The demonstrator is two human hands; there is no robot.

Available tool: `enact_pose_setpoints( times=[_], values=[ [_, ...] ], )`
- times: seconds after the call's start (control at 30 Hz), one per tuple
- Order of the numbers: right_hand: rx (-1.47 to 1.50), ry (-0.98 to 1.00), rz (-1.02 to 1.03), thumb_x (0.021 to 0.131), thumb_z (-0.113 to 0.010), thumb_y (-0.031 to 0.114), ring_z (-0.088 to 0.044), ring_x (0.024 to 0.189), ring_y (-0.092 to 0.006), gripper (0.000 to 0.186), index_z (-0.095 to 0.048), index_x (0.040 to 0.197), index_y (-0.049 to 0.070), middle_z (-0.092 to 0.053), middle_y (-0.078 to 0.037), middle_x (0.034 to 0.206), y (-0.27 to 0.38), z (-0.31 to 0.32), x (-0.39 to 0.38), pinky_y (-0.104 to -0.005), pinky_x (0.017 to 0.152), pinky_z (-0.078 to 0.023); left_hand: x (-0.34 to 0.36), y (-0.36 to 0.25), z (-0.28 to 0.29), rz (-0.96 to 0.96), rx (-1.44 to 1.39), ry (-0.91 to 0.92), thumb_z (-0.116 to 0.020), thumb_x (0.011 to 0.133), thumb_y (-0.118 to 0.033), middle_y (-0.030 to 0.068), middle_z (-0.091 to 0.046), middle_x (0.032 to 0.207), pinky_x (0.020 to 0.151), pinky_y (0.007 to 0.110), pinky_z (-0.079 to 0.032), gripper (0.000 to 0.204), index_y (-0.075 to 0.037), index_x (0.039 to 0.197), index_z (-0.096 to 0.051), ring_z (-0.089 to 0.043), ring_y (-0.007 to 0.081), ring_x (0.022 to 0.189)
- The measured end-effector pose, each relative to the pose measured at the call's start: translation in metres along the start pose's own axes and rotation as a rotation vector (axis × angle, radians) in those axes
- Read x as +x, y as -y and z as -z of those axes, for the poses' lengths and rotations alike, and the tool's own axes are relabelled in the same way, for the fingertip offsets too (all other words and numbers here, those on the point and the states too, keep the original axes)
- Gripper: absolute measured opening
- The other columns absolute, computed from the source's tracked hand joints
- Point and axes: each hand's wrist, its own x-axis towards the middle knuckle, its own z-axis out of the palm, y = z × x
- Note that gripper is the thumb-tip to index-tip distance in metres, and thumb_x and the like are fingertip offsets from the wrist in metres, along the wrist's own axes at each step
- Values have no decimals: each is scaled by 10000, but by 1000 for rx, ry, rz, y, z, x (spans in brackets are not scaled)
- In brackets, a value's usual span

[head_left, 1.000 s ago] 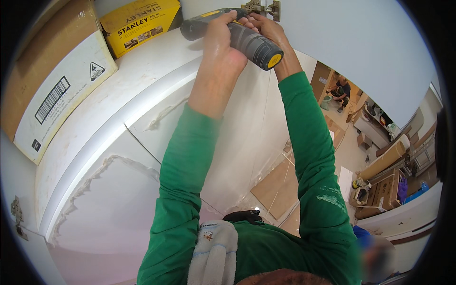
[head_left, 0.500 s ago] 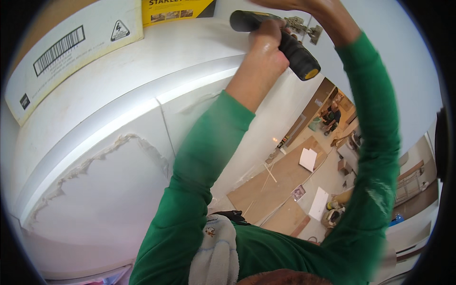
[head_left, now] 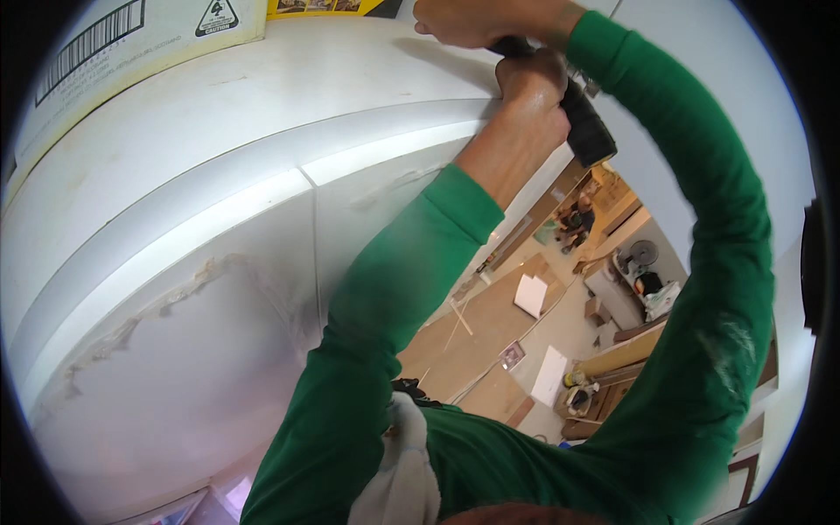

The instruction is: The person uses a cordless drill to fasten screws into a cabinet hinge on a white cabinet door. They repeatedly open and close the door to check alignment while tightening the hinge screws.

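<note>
My left hand [head_left: 531, 87], closed round a black cordless drill [head_left: 588, 122], is at the top centre, over the edge of a white cabinet surface [head_left: 219, 105]. My right hand [head_left: 472, 19] is just above it at the top edge, fingers curled; what it grips, if anything, is hidden. A metal hinge [head_left: 591, 86] on the pale door panel [head_left: 717, 52] is mostly hidden behind the drill and my arms. A white cardboard box [head_left: 149, 39] and part of a yellow box [head_left: 324, 7] stand at the upper left of the surface.
Below right lies a room floor with brown boards [head_left: 472, 359], white sheets [head_left: 549, 374] and boxes. A co-worker [head_left: 577, 219] crouches in the background. A fan [head_left: 643, 254] and assorted items rest along the right side. A jagged cracked edge [head_left: 210, 267] runs along the panel below the cabinet.
My right hand has left its place beside the left and risen over it. The drill and left hand have shifted right and slightly down in view, and the view has turned.
</note>
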Motion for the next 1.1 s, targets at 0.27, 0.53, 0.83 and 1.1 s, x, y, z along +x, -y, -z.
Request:
enact_pose_setpoints(
  times=[0.27, 0.53, 0.83, 1.1],
  values=[
    [421, -480, 270, 1145, -564, 359, -775, 898, -319, 471, -787, 1201, -52, -815, -219, 1062, -52, 38, -40, -467, 848, -632, -2, -4, 9, 46, 103, -75, -668, 964, -8, 154, -645, 873, 727, 501, -632, 150, 10, 1083, -577, -664, 303, 727],
    [157, -883, -219, 1009, -794, 309, -736, 1140, -332, 484, -725, 1378, 3, -777, -201, 1188, -102, -16, -175, -486, 1066, -584, -36, -42, 4, -15, -32, -62, -713, 959, 22, 173, -660, 956, 821, 522, -617, 256, 27, 1164, -561, -675, 303, 814],
    [-10, -463, -102, 945, -743, 93, -711, 1121, -345, 287, -813, 1220, 50, -811, -152, 1102, -121, -124, -101, -451, 1026, -551, -72, -88, 11, -284, 74, 91, -697, 992, 20, 183, -640, 988, 831, 483, -605, 390, 48, 1304, -464, -650, 283, 847],
    [387, -314, -219, 960, -678, 1, -742, 1114, -296, 355, -782, 1290, 78, -751, -131, 1208, -95, -151, -63, -437, 939, -590, -87, -107, 12, -307, 65, 216, -711, 1007, -9, 169, -651, 1007, 867, 471, -582, 331, 29, 1271, -514, -644, 268, 877]
  ],
)
